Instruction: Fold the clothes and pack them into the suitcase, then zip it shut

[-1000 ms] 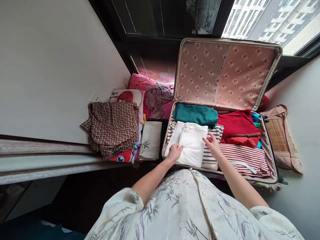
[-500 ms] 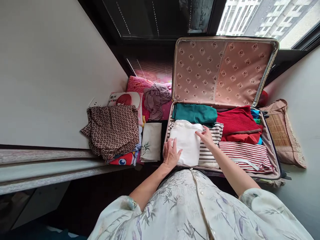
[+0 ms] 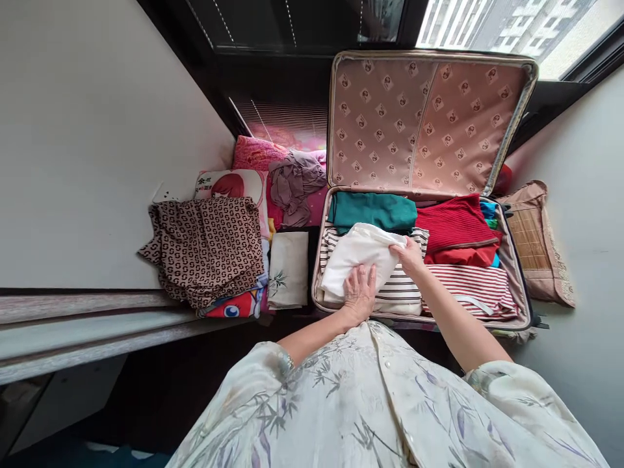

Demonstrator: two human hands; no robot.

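A folded white garment lies turned at an angle in the left half of the open suitcase. My left hand rests on its lower part, fingers laid over the cloth. At its upper right corner, my right hand pinches the fabric and raises it slightly. Beneath it is a folded black-and-white striped garment. Behind the white cloth sits a folded green garment. To the right are a red ribbed garment and a red-and-white striped one.
Left of the suitcase lie a folded pale cloth with a bamboo print, a brown patterned garment on a pile, and a crumpled mauve cloth. The raised lid leans by the window. A woven mat cushion stands at right.
The white garment has turned, and its right corner is lifted by my right hand. My left hand has shifted from its left edge to the right, onto its lower middle. The view has moved slightly.
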